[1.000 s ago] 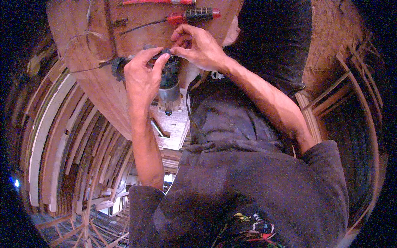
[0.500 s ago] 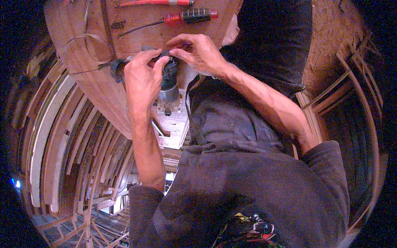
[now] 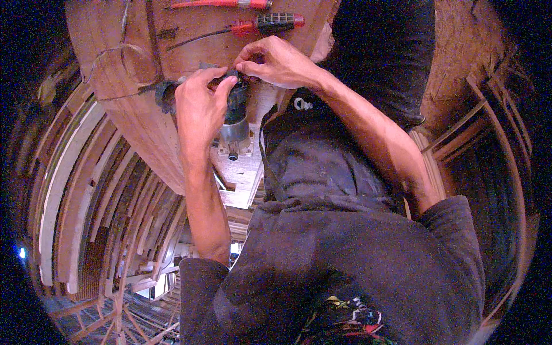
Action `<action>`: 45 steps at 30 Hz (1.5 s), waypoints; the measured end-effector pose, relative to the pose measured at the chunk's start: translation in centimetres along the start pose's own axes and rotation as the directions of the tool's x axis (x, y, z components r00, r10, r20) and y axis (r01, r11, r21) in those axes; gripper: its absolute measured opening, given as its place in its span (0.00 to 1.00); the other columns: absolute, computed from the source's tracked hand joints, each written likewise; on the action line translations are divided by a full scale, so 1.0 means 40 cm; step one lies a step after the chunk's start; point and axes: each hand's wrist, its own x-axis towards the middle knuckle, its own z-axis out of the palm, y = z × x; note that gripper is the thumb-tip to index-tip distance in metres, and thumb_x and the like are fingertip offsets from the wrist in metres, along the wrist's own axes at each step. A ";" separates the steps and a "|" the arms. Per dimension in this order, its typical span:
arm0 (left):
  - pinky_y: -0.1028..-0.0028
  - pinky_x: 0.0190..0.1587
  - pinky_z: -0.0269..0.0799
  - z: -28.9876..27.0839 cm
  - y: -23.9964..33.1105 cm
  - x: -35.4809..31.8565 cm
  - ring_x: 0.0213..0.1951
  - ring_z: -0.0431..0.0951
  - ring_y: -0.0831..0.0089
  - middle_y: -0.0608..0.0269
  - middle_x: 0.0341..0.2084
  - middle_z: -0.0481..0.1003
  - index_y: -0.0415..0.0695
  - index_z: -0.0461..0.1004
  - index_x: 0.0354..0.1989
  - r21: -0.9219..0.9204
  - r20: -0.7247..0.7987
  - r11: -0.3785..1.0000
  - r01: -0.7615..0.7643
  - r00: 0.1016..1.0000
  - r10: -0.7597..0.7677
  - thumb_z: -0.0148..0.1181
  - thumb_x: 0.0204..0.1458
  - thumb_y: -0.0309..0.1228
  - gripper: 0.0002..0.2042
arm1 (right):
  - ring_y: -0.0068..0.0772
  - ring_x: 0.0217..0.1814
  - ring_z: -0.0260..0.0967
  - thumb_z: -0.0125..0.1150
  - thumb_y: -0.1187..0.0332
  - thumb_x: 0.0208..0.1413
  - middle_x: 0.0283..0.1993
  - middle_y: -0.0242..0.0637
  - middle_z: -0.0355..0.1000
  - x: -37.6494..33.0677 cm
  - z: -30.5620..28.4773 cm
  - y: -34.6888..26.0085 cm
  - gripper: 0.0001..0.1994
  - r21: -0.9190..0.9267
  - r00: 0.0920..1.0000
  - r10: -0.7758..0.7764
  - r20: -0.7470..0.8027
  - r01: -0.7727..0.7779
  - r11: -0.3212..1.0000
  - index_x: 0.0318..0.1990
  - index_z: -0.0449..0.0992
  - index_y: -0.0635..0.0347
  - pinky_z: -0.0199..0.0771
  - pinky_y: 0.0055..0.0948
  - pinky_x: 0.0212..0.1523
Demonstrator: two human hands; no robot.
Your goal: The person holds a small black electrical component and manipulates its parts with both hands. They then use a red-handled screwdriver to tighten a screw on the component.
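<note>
A power tool (image 3: 234,123) with a dark body and a silver metal collar stands in front of me on a pale plate (image 3: 244,172). My left hand (image 3: 200,100) is closed on the tool's dark upper end, thumb and forefinger curled at its top. Just to the right and above, my right hand (image 3: 276,62) makes a pinch, thumb against forefinger, close to the tool's top. Whatever lies between those fingertips is too small to make out. A dark part (image 3: 165,96) of the tool or its cord shows left of my left hand.
Beyond my hands, a screwdriver (image 3: 270,23) with a red and black handle lies on the wooden board (image 3: 135,132). Farther off is a red-handled tool (image 3: 230,3). A thin cord (image 3: 123,49) loops at the left. Stacked timber strips (image 3: 86,190) fill the lower left.
My right hand has lifted slightly away from the tool's top, and its fingers have drawn closer together. My left hand stays almost in place on the tool.
</note>
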 end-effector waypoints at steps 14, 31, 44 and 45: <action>0.65 0.43 0.77 -0.004 -0.018 0.023 0.35 0.84 0.56 0.46 0.36 0.82 0.37 0.83 0.43 0.014 0.087 1.000 0.009 0.996 -0.010 0.68 0.52 0.33 0.14 | 0.44 0.33 0.78 0.56 0.64 0.63 0.32 0.48 0.78 0.029 -0.021 -0.013 0.14 -0.216 0.988 -0.132 0.075 0.145 0.965 0.42 0.79 0.68 0.76 0.41 0.38; 0.64 0.44 0.77 -0.010 -0.025 0.032 0.38 0.84 0.54 0.45 0.38 0.81 0.37 0.83 0.44 0.007 0.126 1.000 -0.009 0.992 0.008 0.66 0.53 0.33 0.14 | 0.39 0.31 0.79 0.57 0.65 0.65 0.30 0.44 0.79 0.026 -0.052 -0.009 0.12 -0.247 0.946 -0.277 0.166 0.312 0.917 0.41 0.79 0.66 0.78 0.36 0.36; 0.65 0.43 0.77 -0.012 -0.024 0.038 0.36 0.84 0.56 0.45 0.37 0.82 0.36 0.83 0.43 -0.022 0.119 1.000 0.017 0.993 -0.015 0.68 0.52 0.34 0.15 | 0.55 0.39 0.76 0.57 0.67 0.64 0.36 0.52 0.78 0.073 -0.068 -0.006 0.10 -0.398 0.924 -0.223 0.310 0.340 0.852 0.43 0.76 0.66 0.75 0.45 0.41; 0.65 0.43 0.78 -0.008 -0.030 0.038 0.36 0.84 0.56 0.45 0.37 0.82 0.36 0.82 0.43 -0.022 0.108 1.000 0.008 0.994 -0.005 0.68 0.52 0.34 0.15 | 0.57 0.40 0.76 0.56 0.67 0.64 0.37 0.53 0.78 0.073 -0.064 0.000 0.10 -0.411 0.919 -0.227 0.322 0.351 0.842 0.44 0.76 0.66 0.75 0.46 0.42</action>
